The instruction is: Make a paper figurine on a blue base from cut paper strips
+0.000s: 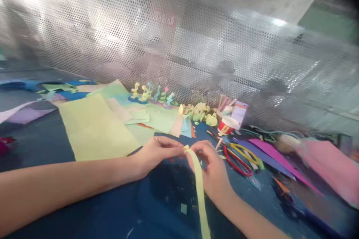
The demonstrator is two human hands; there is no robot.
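Observation:
A long yellow paper strip (199,186) hangs down toward me, its upper end folded or rolled into a small bit between my fingertips. My left hand (157,153) pinches that small end from the left, thumb and fingers pressed together. On the other side my right hand (211,168) is closed on the strip just below the end, with its fingers curled. The exact shape of the folded end is partly covered by my fingertips.
A yellow paper sheet (95,127) and smaller sheets lie to the left. Small paper figures (144,92) stand behind. Red-handled scissors (238,162), a red-and-white cup (227,125) and pink paper (331,164) are at the right. A perforated metal screen (179,41) rises behind the table.

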